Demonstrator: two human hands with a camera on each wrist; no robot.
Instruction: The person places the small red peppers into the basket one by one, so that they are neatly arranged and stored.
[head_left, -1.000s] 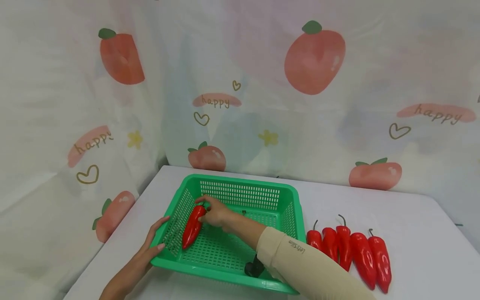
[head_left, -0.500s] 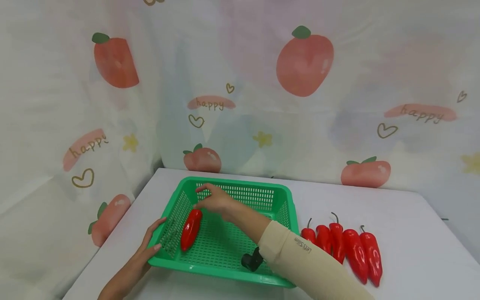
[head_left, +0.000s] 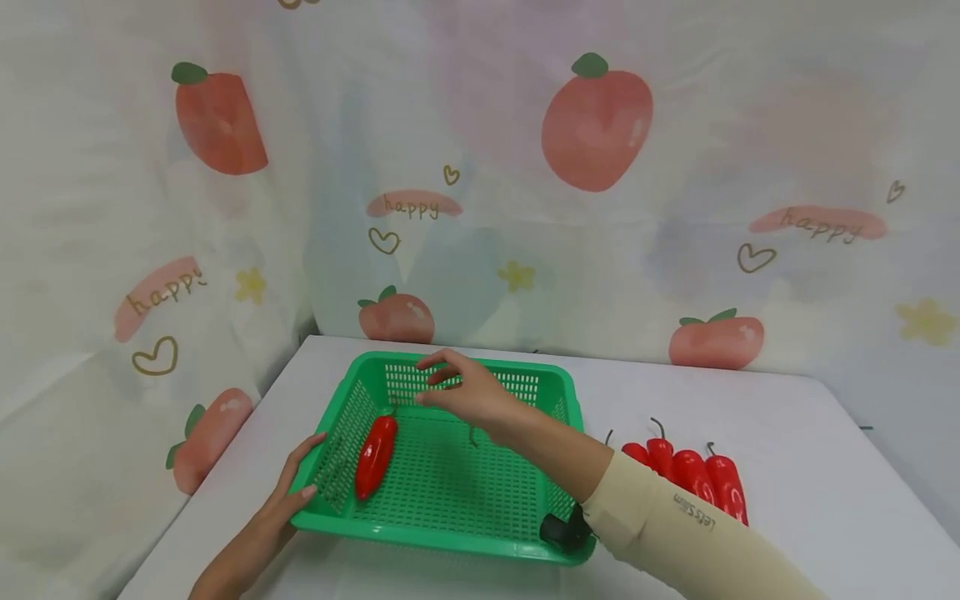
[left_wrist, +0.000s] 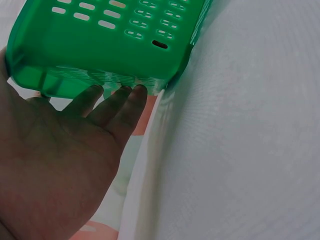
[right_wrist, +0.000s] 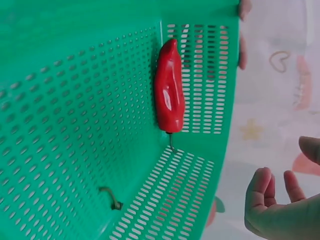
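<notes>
A red pepper point(head_left: 376, 457) with a dark stem lies along the left wall inside the green plastic basket point(head_left: 420, 542). My left hand point(head_left: 258, 525) holds the basket's left side, with thumb and a finger at the rim point(left_wrist: 30, 75) and other fingertips against the outer wall. Above the back part of the basket hovers my right hand point(head_left: 468, 393), its fingers loosely bent and nothing between them. In the right wrist view the pepper point(right_wrist: 170, 90) sits apart from that hand point(right_wrist: 280, 210).
Several red peppers point(head_left: 693, 473) lie on the white table point(head_left: 810, 500) right of the basket, partly behind my right sleeve. A loose stem point(head_left: 473, 437) shows on the basket floor. A black device point(head_left: 564, 531) at my right wrist overlaps the basket's front right corner.
My right hand has let go of the pepper in the basket and moved up and to the right. My left hand stays at the basket. The whole view has shifted slightly.
</notes>
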